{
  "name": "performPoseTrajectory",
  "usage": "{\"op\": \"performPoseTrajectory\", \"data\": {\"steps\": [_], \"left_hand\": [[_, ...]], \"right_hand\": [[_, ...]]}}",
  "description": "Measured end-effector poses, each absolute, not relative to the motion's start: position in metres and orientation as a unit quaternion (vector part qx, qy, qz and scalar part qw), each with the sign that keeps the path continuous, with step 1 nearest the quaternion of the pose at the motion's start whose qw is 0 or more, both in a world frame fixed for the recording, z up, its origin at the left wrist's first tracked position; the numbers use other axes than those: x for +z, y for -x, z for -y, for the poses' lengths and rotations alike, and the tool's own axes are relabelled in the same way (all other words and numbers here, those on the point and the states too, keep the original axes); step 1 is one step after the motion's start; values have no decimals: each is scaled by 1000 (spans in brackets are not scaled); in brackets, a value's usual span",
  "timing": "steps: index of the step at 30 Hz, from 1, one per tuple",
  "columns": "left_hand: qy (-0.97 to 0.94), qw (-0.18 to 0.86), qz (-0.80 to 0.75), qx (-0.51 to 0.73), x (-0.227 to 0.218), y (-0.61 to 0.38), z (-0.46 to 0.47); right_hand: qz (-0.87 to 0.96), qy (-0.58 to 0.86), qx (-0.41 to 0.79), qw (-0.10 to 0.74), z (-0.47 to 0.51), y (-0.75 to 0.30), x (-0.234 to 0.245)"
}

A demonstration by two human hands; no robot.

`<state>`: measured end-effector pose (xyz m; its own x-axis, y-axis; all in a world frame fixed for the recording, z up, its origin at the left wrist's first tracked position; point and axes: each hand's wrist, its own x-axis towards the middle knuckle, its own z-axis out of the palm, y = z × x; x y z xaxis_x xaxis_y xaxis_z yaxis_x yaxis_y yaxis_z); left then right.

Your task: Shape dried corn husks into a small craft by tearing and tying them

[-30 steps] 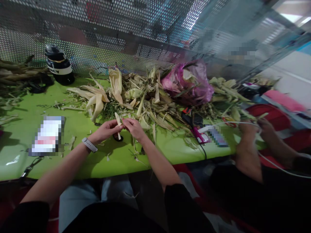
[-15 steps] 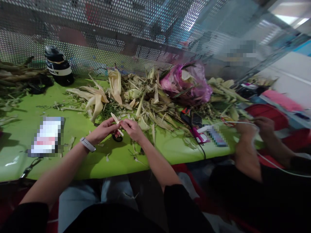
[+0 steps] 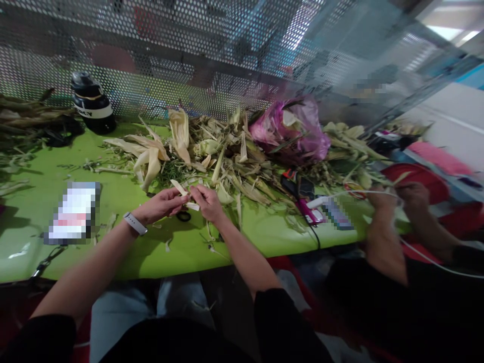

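Note:
Between my two hands is a pale strip of corn husk [image 3: 178,187], its upper end pointing up and left, a lighter end showing below the fingers. My left hand [image 3: 169,203] pinches it from the left, thumb against fingers. From the right, my right hand [image 3: 206,202] grips the same strip, its fingers curled and close to the left fingertips. Just under the hands, on the green tabletop [image 3: 151,257], are the dark loops of what look like scissor handles [image 3: 183,217]. Beyond the hands lies a heap of dry corn husks [image 3: 212,146].
A black bottle [image 3: 94,108] stands back left, near a perforated metal screen [image 3: 159,65]. A phone [image 3: 73,212] lies left. Right of the heap are a pink plastic bag [image 3: 289,128], a magenta device [image 3: 310,212] and another phone [image 3: 338,213]. A co-worker's hands [image 3: 397,195] work at the right.
The husk strip has turned a little between my fingers, and its lower end now points more to the right. My hands stay in nearly the same place. The co-worker's hands have shifted slightly.

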<state>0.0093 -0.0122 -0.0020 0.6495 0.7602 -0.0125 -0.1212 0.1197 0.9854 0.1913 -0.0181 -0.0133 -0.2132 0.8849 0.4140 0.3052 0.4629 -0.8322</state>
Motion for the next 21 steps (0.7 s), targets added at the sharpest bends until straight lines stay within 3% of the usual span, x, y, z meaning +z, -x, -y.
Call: {"op": "performPoseTrajectory", "data": {"steps": [8, 16, 21], "left_hand": [[-584, 710, -271, 286, 0, -8, 13], [-566, 685, -302, 346, -10, -13, 9], [-546, 690, -297, 372, -10, -13, 8]], "right_hand": [[700, 422, 300, 492, 19, -190, -15], [649, 430, 456, 431, 12, -197, -22], [673, 425, 405, 450, 15, -195, -20]]}}
